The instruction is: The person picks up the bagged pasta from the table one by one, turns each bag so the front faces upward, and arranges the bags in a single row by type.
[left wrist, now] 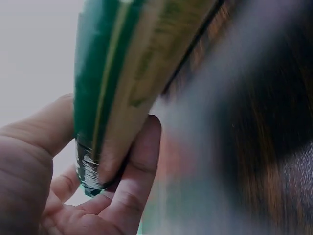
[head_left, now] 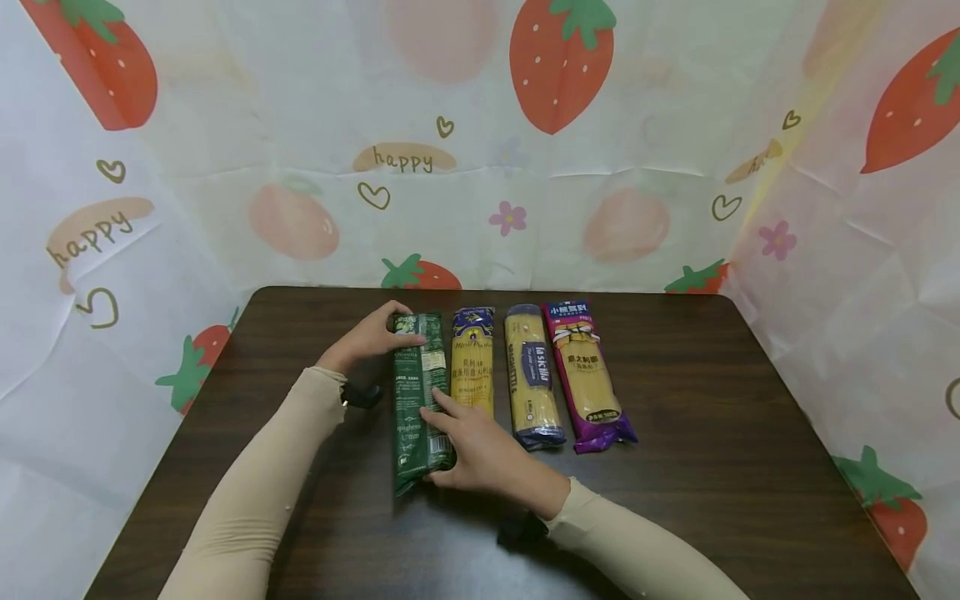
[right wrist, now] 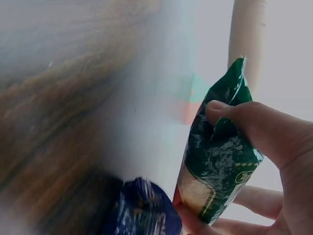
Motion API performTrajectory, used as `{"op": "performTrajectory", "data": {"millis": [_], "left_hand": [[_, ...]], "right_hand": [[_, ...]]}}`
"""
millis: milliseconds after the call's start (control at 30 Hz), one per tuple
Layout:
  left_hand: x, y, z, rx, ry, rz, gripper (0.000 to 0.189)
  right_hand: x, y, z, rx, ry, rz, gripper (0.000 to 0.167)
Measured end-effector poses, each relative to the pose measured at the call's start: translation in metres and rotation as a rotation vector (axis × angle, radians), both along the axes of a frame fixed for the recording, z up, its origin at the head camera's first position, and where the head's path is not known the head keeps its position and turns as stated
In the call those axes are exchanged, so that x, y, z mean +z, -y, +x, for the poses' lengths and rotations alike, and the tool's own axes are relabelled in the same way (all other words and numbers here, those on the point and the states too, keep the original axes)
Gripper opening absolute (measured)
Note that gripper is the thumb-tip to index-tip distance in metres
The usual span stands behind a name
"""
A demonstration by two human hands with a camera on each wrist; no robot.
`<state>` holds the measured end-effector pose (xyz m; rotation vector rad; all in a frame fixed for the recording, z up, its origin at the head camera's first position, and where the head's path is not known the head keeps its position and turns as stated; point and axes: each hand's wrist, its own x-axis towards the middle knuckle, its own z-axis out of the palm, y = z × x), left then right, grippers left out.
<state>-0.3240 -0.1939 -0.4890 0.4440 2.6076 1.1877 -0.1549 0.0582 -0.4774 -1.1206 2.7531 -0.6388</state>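
Note:
A green packet of spaghetti (head_left: 411,392) is at the left end of a row of pasta packets, with both hands on it. My left hand (head_left: 369,340) grips its far end; in the left wrist view the thumb and fingers (left wrist: 142,169) wrap that end from opposite sides. My right hand (head_left: 486,450) holds the near end and right side, the thumb pressed on the crinkled wrapper (right wrist: 222,152) in the right wrist view. Just to the right lies a yellow packet (head_left: 472,358) with a blue top, its lower end hidden behind my right hand in the head view.
Further right lie a clear-and-blue pasta packet (head_left: 517,342) and a purple-and-pink pasta packet (head_left: 588,375), slightly slanted. All are on a dark wooden table (head_left: 697,500). A white cloth printed with strawberries (head_left: 465,108) stands behind the table and along its sides.

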Motion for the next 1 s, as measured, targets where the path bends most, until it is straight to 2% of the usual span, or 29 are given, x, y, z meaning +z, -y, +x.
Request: {"op": "performTrajectory", "data": {"millis": [233,400,667,867,1000], "left_hand": [[0.000,-0.006,-0.001,0.041,0.021,0.059,0.069],[0.003,-0.009,-0.001,0.045,0.025,0.103,0.068],[0.007,-0.012,-0.001,0.018,0.049,0.174,0.066],[0.010,-0.015,-0.003,-0.017,0.042,0.225,0.058],[0.011,-0.016,-0.005,-0.058,0.041,0.263,0.059]], "right_hand": [[-0.001,-0.016,0.000,-0.038,0.111,-0.085,0.091],[-0.002,-0.027,-0.001,-0.017,0.142,-0.149,0.089],[-0.007,-0.046,-0.002,0.037,0.160,-0.300,0.088],[-0.011,-0.055,-0.003,0.071,0.142,-0.397,0.086],[-0.015,-0.060,-0.004,0.063,0.196,-0.482,0.085]]}}
